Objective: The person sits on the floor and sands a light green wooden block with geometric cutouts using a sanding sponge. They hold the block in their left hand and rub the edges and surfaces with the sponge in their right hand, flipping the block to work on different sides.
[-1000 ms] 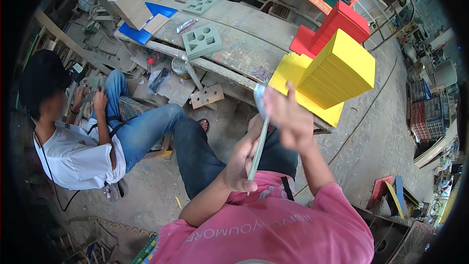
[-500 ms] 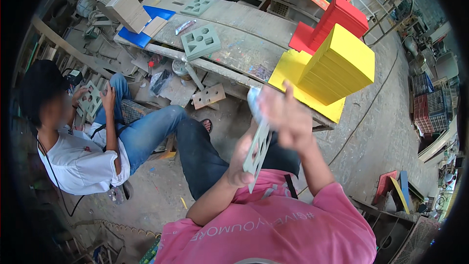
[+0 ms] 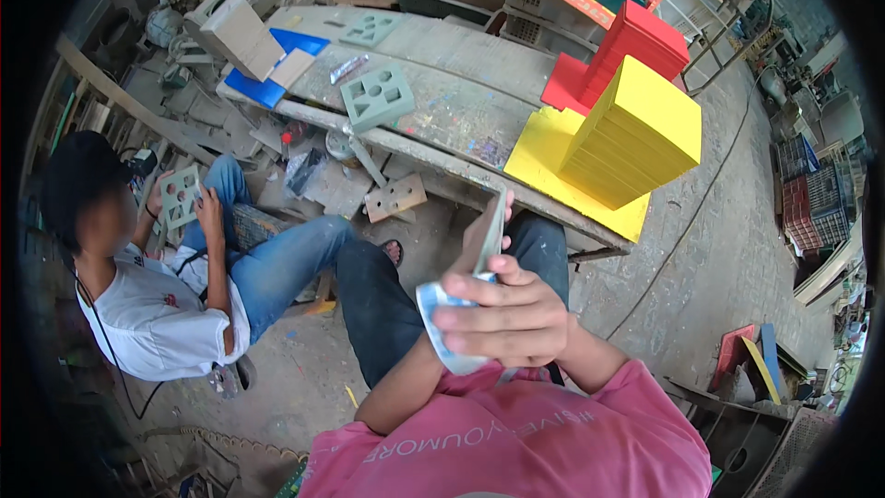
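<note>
My left hand (image 3: 467, 259) grips a thin grey-green board (image 3: 494, 232), seen nearly edge-on above my lap. The cut-outs it showed a moment ago are now hidden by the angle. My right hand (image 3: 513, 315) is closed around a folded white and blue sheet (image 3: 430, 304) and holds it against the board's near end. What the sheet is made of, I cannot tell. Beyond my hands, on the bench, lies a small stack of similar grey-green boards (image 3: 380, 111) with shaped holes.
The long wooden bench (image 3: 452, 83) carries a yellow stack (image 3: 636, 129), a red stack (image 3: 636, 46) and pale blocks (image 3: 241, 37) on blue sheets. At left a seated co-worker (image 3: 166, 304) handles another holed board (image 3: 180, 195). Crates (image 3: 811, 207) stand far right.
My right hand has come down and toward me with the sheet, from the board's far end to its near end. The board has tilted nearly edge-on.
</note>
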`<act>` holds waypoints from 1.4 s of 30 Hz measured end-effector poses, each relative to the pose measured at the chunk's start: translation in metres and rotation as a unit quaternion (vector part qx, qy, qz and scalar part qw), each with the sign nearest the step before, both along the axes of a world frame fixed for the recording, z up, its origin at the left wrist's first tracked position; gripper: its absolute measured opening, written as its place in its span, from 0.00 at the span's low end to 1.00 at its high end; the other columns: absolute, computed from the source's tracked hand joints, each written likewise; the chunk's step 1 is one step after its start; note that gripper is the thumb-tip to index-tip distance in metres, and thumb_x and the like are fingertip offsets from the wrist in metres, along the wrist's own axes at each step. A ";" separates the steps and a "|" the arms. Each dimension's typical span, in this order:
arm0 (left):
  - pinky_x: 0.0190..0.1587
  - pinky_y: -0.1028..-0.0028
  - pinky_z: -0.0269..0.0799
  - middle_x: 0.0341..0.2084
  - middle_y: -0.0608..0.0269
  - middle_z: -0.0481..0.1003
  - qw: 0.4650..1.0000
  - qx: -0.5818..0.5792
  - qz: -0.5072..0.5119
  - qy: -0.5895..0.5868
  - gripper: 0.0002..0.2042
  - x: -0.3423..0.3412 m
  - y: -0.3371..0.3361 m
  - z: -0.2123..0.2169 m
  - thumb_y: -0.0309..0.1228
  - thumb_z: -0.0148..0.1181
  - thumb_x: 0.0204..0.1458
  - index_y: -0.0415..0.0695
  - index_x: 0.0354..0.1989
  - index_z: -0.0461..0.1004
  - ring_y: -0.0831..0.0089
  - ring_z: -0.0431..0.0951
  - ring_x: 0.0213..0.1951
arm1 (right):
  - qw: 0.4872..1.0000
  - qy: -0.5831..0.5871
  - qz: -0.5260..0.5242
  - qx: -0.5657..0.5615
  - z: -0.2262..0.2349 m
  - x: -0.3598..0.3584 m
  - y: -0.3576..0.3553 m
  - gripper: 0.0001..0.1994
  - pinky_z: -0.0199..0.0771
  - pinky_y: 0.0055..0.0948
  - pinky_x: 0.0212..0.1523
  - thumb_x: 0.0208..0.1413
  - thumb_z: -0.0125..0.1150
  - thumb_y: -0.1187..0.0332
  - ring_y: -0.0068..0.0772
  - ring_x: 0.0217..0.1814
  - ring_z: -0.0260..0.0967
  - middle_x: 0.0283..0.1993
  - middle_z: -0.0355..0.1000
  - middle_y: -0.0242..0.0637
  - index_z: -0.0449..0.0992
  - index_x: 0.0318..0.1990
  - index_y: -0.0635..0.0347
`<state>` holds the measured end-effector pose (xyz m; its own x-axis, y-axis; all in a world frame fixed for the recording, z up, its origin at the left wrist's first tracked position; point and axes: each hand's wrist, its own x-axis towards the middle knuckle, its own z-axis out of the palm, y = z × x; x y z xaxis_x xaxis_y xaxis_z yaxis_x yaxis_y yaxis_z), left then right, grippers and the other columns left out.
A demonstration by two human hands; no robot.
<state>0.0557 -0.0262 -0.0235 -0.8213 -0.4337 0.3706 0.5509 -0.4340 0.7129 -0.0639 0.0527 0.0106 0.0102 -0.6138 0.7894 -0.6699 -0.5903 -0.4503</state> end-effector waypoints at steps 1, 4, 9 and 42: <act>0.70 0.62 0.45 0.71 0.46 0.43 1.000 0.000 -0.009 0.025 0.46 -0.001 -0.002 0.001 0.57 0.54 0.52 0.31 0.69 0.47 0.60 0.48 0.71 | 1.000 -0.001 0.021 -0.016 0.001 0.002 -0.001 0.21 0.47 0.54 0.71 0.49 0.42 0.78 0.48 0.61 0.70 0.52 0.76 0.43 0.79 0.49 0.65; 0.70 0.57 0.46 0.72 0.44 0.34 0.998 -0.021 -0.055 -0.038 0.46 -0.005 -0.012 0.012 0.58 0.50 0.55 0.31 0.70 0.43 0.57 0.43 0.72 | 0.965 0.044 -0.232 0.117 -0.013 -0.063 -0.012 0.26 0.46 0.51 0.71 0.45 0.45 0.87 0.44 0.64 0.67 0.50 0.76 0.46 0.77 0.52 0.61; 0.71 0.53 0.39 0.71 0.45 0.42 0.971 0.189 -0.147 -0.029 0.67 0.003 -0.011 0.040 0.74 0.60 0.33 0.36 0.72 0.37 0.54 0.43 0.72 | 0.930 -0.258 -0.261 0.016 -0.012 -0.067 0.028 0.19 0.48 0.41 0.71 0.58 0.46 0.84 0.40 0.67 0.62 0.61 0.68 0.49 0.70 0.58 0.72; 0.67 0.61 0.52 0.64 0.59 0.60 0.966 0.201 -0.162 0.009 0.43 0.024 -0.005 -0.009 0.53 0.57 0.49 0.45 0.70 0.50 0.65 0.58 0.66 | 0.969 0.024 -0.233 0.081 0.006 -0.015 0.003 0.20 0.34 0.56 0.70 0.53 0.51 0.79 0.68 0.73 0.48 0.57 0.73 0.44 0.78 0.52 0.54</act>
